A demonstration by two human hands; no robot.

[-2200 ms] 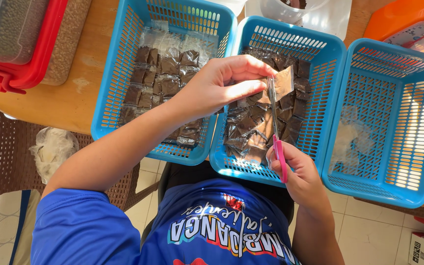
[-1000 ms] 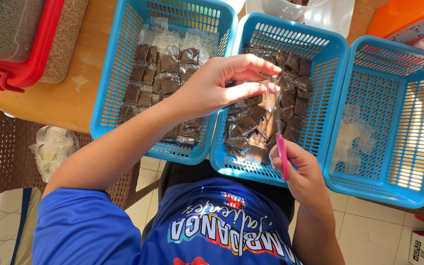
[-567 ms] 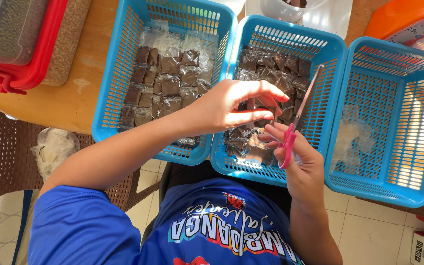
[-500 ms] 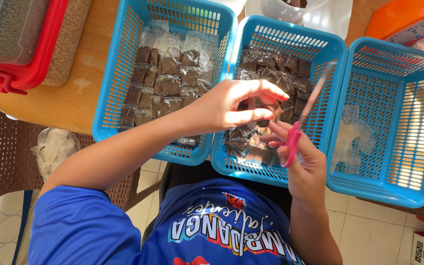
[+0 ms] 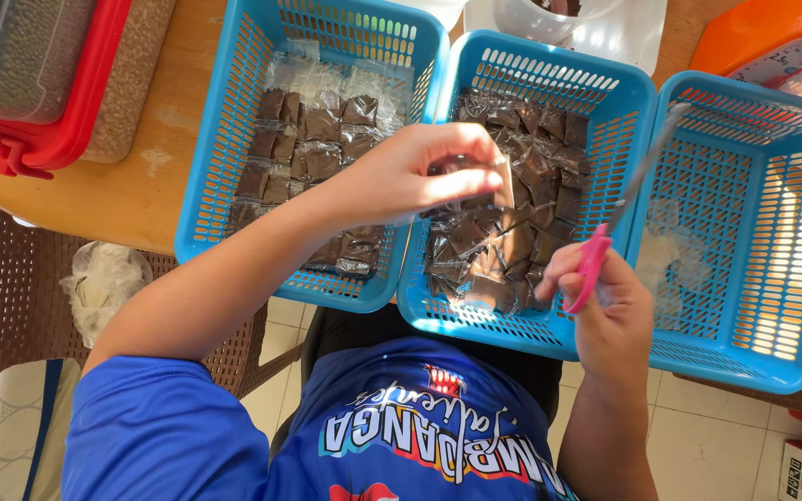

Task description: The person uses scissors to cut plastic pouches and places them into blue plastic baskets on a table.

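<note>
My left hand (image 5: pixel 410 176) is closed on a small clear packet of brown stuff (image 5: pixel 475 176), held over the middle blue basket (image 5: pixel 628 111), which is full of such packets. My right hand (image 5: pixel 610 306) grips pink-handled scissors (image 5: pixel 605 246); their blades point up and right, over the rim between the middle basket and the right blue basket (image 5: pixel 791 306). The scissors are apart from the packet. The left blue basket (image 5: pixel 225 158) holds rows of the same brown packets.
A red-rimmed bin (image 5: pixel 39 83) sits at the far left on the wooden table (image 5: pixel 141 195). A white container (image 5: pixel 587 23) and an orange scale (image 5: pixel 782 56) stand at the back. The right basket holds a few clear scraps. A wicker chair (image 5: pixel 2 297) is below left.
The scissors have swung from pointing at the packet to up and right, away from it. My left hand has shifted a little towards the left while holding the packet.
</note>
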